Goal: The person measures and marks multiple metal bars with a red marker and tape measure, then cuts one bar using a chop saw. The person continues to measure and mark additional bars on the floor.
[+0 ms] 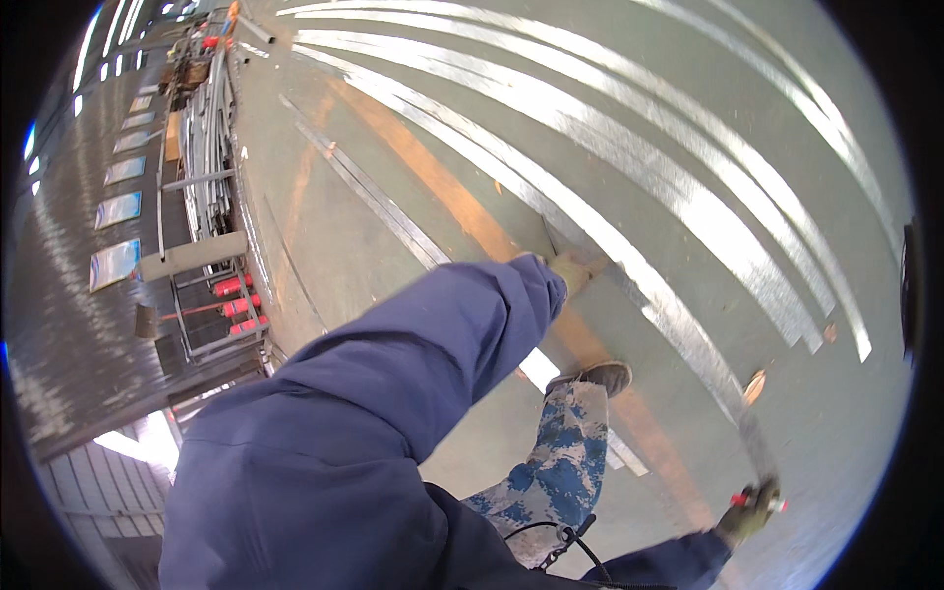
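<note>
The long metal strip (678, 323) lies flat on the floor (846, 433), running from about eleven o'clock down to a darker end near four o'clock. It looks thin, smooth and bright: probably light for its length, stiff across its width but whippy along it, slippery to a glove, likely sharp at the edges and easily creased. The surest hold would be by both long edges, at two points well apart.

The left hand (576, 273), gloved, is down at or just beside the strip's near edge, slightly toward one o'clock from the middle of the view; its fingers are too blurred to tell whether they are open or closed, or whether they touch the metal. The right hand (753, 513), also gloved, is near the strip's lower end at four o'clock, its fingers apparently closed around a small red-and-white object (739, 500).

A brown scrap (754, 386) lies beside the strip at about four o'clock. More bright strips (629, 138) fan out toward one o'clock. A boot (606, 378) stands on the floor toward five o'clock. An orange band (423, 143) runs along the floor toward eleven, and red cylinders (243, 306) sit in a metal frame at nine.
</note>
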Available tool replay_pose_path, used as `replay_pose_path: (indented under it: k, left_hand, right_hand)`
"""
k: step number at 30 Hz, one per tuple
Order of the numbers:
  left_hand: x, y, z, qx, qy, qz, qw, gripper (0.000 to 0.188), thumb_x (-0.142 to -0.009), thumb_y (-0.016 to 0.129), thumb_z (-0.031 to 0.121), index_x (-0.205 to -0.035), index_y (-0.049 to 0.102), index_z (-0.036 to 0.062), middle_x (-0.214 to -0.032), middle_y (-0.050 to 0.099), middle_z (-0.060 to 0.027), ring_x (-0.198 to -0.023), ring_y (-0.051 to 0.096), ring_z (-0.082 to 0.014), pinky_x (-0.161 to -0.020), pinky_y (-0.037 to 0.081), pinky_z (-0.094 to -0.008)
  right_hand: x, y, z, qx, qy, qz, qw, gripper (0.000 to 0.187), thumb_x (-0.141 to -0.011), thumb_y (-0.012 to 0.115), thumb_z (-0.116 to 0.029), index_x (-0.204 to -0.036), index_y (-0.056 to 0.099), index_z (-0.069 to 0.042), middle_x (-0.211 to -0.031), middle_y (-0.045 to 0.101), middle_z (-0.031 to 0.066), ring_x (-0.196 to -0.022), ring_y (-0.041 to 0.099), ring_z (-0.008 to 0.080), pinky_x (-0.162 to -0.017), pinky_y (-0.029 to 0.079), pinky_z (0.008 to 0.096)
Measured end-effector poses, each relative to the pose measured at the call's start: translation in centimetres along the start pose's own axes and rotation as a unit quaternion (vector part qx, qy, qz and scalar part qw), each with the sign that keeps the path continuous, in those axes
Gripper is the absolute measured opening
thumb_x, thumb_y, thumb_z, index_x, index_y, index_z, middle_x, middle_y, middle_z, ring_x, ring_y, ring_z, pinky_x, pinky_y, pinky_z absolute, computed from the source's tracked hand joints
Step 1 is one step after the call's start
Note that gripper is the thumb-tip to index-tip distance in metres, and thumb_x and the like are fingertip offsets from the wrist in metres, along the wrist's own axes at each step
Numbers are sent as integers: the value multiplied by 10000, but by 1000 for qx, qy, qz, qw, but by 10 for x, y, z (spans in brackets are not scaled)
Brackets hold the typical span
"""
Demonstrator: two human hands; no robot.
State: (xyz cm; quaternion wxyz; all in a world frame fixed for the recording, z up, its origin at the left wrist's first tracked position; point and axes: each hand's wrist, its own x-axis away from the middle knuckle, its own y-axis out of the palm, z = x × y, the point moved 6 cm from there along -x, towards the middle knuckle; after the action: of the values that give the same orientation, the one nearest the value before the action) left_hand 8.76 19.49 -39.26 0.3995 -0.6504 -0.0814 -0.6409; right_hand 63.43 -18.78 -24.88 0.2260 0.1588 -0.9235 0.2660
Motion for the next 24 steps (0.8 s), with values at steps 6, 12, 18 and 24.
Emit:
replay_pose_path:
  k: [6, 12, 18, 24]
  left_hand:
    - [83, -46, 62, 697, -92, -128, 699, 913, -828, 586, 829, -1349, 539, 81, -1289, 643, -152, -1215, 617, -360, -1025, 512, -579]
    - [145, -146, 108, 814, 46, -175, 552, 585, -1017, 530, 585, -1198, 647, 41, -1117, 689, -99, -1068, 664, -260, -969, 546, -454]
    - [306, -294, 133, 823, 140, -215, 506, 244, -1047, 605, 269, -1163, 647, 58, -1106, 698, -81, -1005, 689, -220, -919, 588, -368]
    - [411, -413, 172, 803, 204, -325, 457, 261, -990, 698, 263, -1180, 680, 83, -1160, 720, -77, -1087, 701, -226, -953, 604, -382]
  right_hand:
    - [246, 6, -289, -71, -91, 68, 991, 200, -938, 730, -160, -1036, 652, -4, -690, 552, 61, -531, 516, 160, -437, 403, 257]
    - [382, -4, -470, -101, -238, 117, 959, 267, -949, 688, -162, -746, 549, -58, -555, 397, 21, -444, 409, 136, -438, 360, 266]
    - [451, -13, -612, -121, -245, 126, 954, 328, -984, 650, -195, -716, 496, -86, -568, 410, 17, -445, 408, 120, -449, 350, 254]
    - [488, -40, -722, -163, -375, 112, 906, 357, -934, 660, -268, -668, 487, -105, -559, 397, 1, -458, 380, 129, -442, 335, 267]
